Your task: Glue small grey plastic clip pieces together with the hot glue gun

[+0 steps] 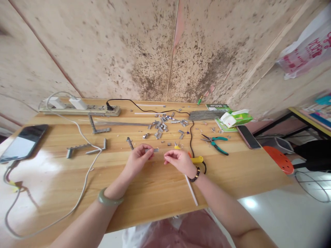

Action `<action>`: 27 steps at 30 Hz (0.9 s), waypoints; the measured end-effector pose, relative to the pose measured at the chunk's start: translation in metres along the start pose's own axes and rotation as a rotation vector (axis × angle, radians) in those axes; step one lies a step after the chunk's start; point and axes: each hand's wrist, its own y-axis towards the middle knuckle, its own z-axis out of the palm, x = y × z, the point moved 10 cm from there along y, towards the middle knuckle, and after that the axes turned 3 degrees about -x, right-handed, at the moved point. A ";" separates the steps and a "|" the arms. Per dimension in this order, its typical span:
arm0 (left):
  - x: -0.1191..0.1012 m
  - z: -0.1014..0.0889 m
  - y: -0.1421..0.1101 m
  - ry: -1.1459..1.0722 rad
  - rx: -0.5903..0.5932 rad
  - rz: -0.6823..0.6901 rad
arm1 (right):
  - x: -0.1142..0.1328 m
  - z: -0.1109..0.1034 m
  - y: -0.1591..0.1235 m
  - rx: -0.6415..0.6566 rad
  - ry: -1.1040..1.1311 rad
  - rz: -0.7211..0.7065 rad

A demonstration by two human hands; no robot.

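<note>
My left hand (138,159) pinches a small flat grey piece (155,150) between thumb and fingertips above the wooden table (155,193). A short gap away, my right hand (181,161) has its thumb and fingers pressed together; whatever they hold is too small to make out. Partly hidden beneath the right hand lies a yellow hot glue gun (198,159), with its nozzle pointing to the back and a white glue stick (191,193) extending toward the front edge. A dark grey jointed strip (129,142) lies just beyond my left hand.
Loose grey pieces (160,127) are scattered behind my hands, near thin wires (121,123). Teal-handled pliers (216,143), a phone (248,136) and a tissue pack (236,118) lie right. Grey angled assemblies (86,148), a power strip (85,110), a white cable (85,182) and another phone (24,143) lie left.
</note>
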 end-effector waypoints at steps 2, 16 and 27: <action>-0.003 -0.007 0.002 -0.013 -0.050 0.034 | 0.014 0.000 -0.002 -0.017 -0.249 -0.148; -0.005 -0.005 0.001 0.030 -0.053 0.058 | 0.025 0.097 -0.043 0.430 -1.299 -0.746; -0.001 -0.003 0.002 0.033 -0.016 0.038 | 0.015 0.033 -0.011 0.125 -0.097 -0.102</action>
